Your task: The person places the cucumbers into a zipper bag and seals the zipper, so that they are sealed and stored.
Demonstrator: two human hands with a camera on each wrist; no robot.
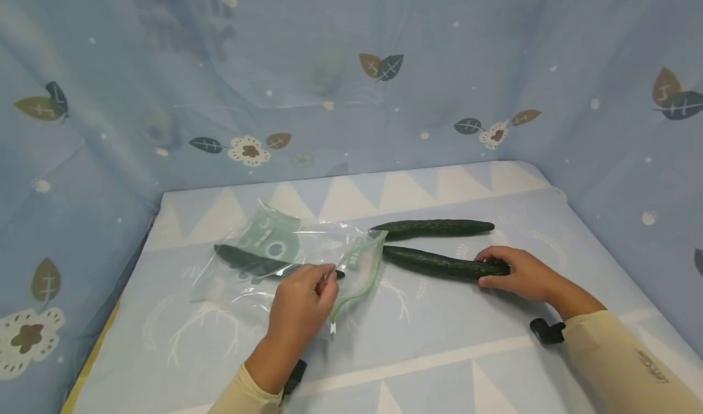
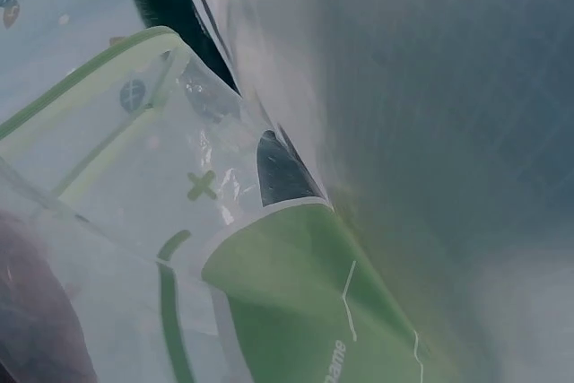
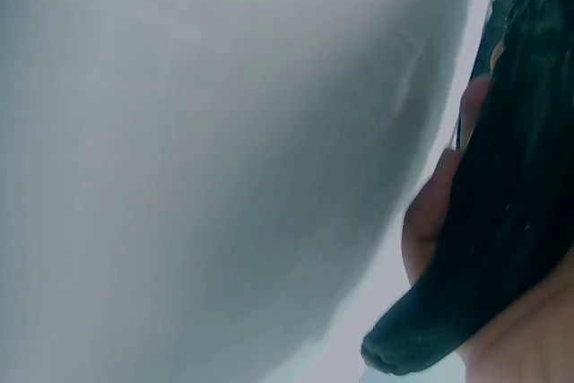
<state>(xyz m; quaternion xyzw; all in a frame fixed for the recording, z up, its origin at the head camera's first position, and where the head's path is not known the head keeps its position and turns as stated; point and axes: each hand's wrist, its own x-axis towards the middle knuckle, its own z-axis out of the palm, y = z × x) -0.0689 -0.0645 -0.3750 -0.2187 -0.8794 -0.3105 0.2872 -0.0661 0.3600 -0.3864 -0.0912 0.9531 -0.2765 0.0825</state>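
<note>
A clear zip bag (image 1: 324, 237) with a green-edged mouth and green print lies toward the left of the table, its mouth facing right. My left hand (image 1: 302, 298) pinches the near edge of that mouth between thumb and fingers. Inside the bag is one cucumber (image 1: 249, 260), seen through the plastic. My right hand (image 1: 519, 273) grips the right end of a second cucumber (image 1: 434, 263), whose far tip is right at the bag's mouth. In the right wrist view, fingers curl around this cucumber (image 3: 502, 204). A white slider (image 1: 332, 327) hangs at the mouth's near corner.
A third cucumber (image 1: 439, 228) lies behind the gripped one, its left tip overlapping the bag's mouth in the head view. The table (image 1: 439, 341) has a pale blue patterned cloth, and a blue patterned curtain (image 1: 329, 66) surrounds its back and sides.
</note>
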